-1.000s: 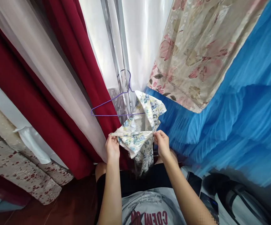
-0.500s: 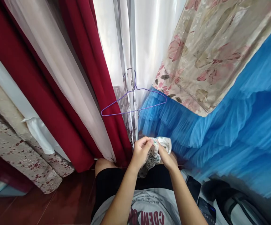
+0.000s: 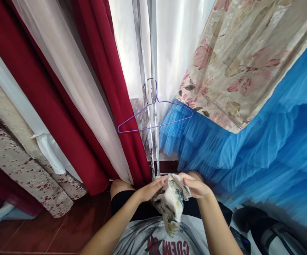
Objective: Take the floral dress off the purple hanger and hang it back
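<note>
A small crumpled patterned cloth (image 3: 173,202), off-white with grey, green, blue and yellow print, hangs between my hands above my lap. My left hand (image 3: 151,189) grips its left side with long, fairly straight fingers; the thumb is hidden. At its upper right edge, my right hand (image 3: 198,186) pinches the fabric with the thumb on top. The lower end of the cloth drops over my printed T-shirt. Just beyond my hands, a bare purple hanger (image 3: 156,126) hangs by its hook on a metal rail.
Dark red drapes (image 3: 100,88) and pale fabrics hang on the left. Metal uprights (image 3: 153,53) stand ahead before white cloth. A floral garment (image 3: 222,81) and ruffled blue tulle (image 3: 217,141) hang on the right. A dark bag (image 3: 270,230) lies at lower right, above brown floor tiles (image 3: 63,230).
Both hands have come closer to my body and moved apart. The cloth, bunched at my fingertips before, now spreads wider and hangs over my shirt.
</note>
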The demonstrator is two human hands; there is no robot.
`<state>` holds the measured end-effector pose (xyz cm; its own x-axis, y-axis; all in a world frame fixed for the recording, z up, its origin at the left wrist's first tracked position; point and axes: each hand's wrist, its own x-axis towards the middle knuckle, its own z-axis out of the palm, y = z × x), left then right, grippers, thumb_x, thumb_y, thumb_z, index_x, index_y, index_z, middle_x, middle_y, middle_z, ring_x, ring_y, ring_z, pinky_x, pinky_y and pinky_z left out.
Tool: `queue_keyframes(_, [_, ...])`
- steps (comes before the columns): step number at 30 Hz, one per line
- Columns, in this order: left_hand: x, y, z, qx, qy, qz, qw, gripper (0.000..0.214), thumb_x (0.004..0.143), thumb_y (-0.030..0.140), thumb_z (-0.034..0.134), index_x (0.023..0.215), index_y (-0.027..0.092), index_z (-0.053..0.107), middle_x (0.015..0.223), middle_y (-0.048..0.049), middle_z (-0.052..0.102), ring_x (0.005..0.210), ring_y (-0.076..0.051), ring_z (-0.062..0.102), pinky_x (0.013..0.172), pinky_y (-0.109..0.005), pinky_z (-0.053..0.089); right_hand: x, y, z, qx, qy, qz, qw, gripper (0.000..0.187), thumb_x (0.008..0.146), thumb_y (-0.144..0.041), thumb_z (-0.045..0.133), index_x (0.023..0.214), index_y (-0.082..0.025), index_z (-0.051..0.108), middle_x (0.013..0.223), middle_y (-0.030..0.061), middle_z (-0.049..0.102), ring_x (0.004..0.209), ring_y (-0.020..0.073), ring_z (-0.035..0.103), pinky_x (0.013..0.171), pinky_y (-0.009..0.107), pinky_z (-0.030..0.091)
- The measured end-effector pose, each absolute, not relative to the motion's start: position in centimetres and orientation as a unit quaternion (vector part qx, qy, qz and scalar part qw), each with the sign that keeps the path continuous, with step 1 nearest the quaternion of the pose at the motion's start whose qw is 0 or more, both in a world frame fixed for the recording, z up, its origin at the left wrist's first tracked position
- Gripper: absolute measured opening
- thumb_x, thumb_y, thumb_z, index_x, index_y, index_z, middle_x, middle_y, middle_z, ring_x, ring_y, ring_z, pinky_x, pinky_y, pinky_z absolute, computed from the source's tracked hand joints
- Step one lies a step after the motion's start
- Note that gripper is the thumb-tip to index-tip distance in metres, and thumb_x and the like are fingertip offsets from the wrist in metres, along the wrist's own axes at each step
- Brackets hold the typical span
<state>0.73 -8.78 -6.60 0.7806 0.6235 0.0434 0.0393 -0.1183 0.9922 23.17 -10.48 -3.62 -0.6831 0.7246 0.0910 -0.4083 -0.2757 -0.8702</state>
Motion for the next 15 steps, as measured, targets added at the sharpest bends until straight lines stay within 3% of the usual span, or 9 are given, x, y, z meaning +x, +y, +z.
queue_keyframes(4, [-2.0, -10.2, -8.8, 0.797, 0.307, 0.21, 0.476, 0.059, 0.087, 0.072, 0.061, 0.089, 0.014, 0.069, 0.079, -0.0036, 0.063, 0.077, -0.02, 0.057, 0.078, -0.032, 0.048, 27.3, -11.0, -0.2, -0.189, -0.559, 0.735, 0.333, 0.058, 0.082, -0.065, 0.074, 0.091, -0.008, 0.078, 0.075, 0.0096, 0.071, 0.063, 0.0144, 0.06, 0.057, 0.022, 0.045])
queue_keyframes(6, [-4.0, -9.9, -8.3, 0.835, 0.341, 0.192, 0.388, 0.049, 0.086, 0.063, 0.069, 0.079, 0.014, 0.067, 0.078, -0.0039, 0.064, 0.077, -0.019, 0.057, 0.076, -0.032, 0.046, 29.5, -11.1, 2.4, -0.19, -0.614, 0.711, 0.284, 0.068, 0.073, -0.071, 0.078, 0.101, -0.008, 0.077, 0.081, 0.0098, 0.071, 0.067, 0.0165, 0.06, 0.059, 0.024, 0.046])
queue_keyframes(8, [-6.2, -8.9, -6.9, 0.877, 0.349, 0.18, 0.278, 0.039, 0.085, 0.054, 0.074, 0.077, 0.016, 0.067, 0.09, -0.0072, 0.069, 0.093, -0.025, 0.061, 0.089, -0.036, 0.045, 30.9, -10.9, 5.0, -0.234, -0.668, 0.663, 0.243, 0.066, 0.068, -0.065, 0.085, 0.103, -0.011, 0.075, 0.08, 0.0063, 0.068, 0.066, 0.0158, 0.056, 0.059, 0.025, 0.043])
queue_keyframes(10, [-8.4, -7.6, -5.0, 0.904, 0.344, 0.164, 0.195, 0.028, 0.088, 0.046, 0.073, 0.078, 0.019, 0.07, 0.094, -0.0072, 0.072, 0.11, -0.028, 0.06, 0.103, -0.042, 0.039, 31.1, -10.3, 7.2, -0.33, -0.708, 0.573, 0.248, 0.049, 0.074, -0.055, 0.084, 0.096, -0.014, 0.073, 0.074, 0.0018, 0.062, 0.062, 0.013, 0.05, 0.057, 0.024, 0.039])
queue_keyframes(12, [-10.7, -6.2, -2.7, 0.91, 0.359, 0.154, 0.141, 0.022, 0.092, 0.042, 0.068, 0.084, 0.022, 0.072, 0.096, -0.0058, 0.075, 0.118, -0.028, 0.058, 0.108, -0.046, 0.033, 30.2, -9.2, 8.6, -0.418, -0.734, 0.453, 0.286, 0.035, 0.083, -0.05, 0.078, 0.085, -0.016, 0.069, 0.068, -0.001, 0.056, 0.059, 0.0113, 0.045, 0.054, 0.024, 0.034])
queue_keyframes(15, [-13.9, -4.1, 1.1, 0.885, 0.43, 0.173, 0.052, 0.025, 0.095, 0.047, 0.063, 0.099, 0.025, 0.075, 0.116, -0.0068, 0.075, 0.125, -0.031, 0.054, 0.106, -0.051, 0.031, 28.1, -6.1, 9.3, -0.452, -0.773, 0.302, 0.327, 0.035, 0.088, -0.049, 0.071, 0.075, -0.018, 0.063, 0.065, -0.0018, 0.052, 0.059, 0.0122, 0.043, 0.053, 0.025, 0.033])
